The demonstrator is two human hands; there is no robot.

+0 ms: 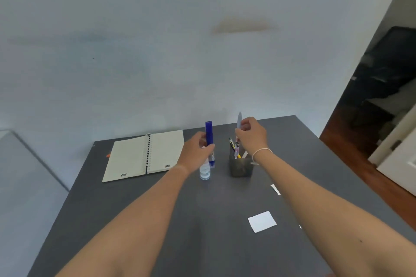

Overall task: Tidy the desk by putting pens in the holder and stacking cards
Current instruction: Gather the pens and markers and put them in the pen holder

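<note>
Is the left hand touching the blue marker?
Touching. The head view shows the left hand wrapped around the upright blue marker.

Tabletop against wall. Open notebook flat at far left. Holder far centre-right, pens standing in it. Small bottle left of holder, between it and notebook. Left hand above bottle, holding marker upright. Right hand above holder, holding pen. Card nearer, right of centre; another card between it and holder, partly behind right forearm. Doorway at right.
</note>
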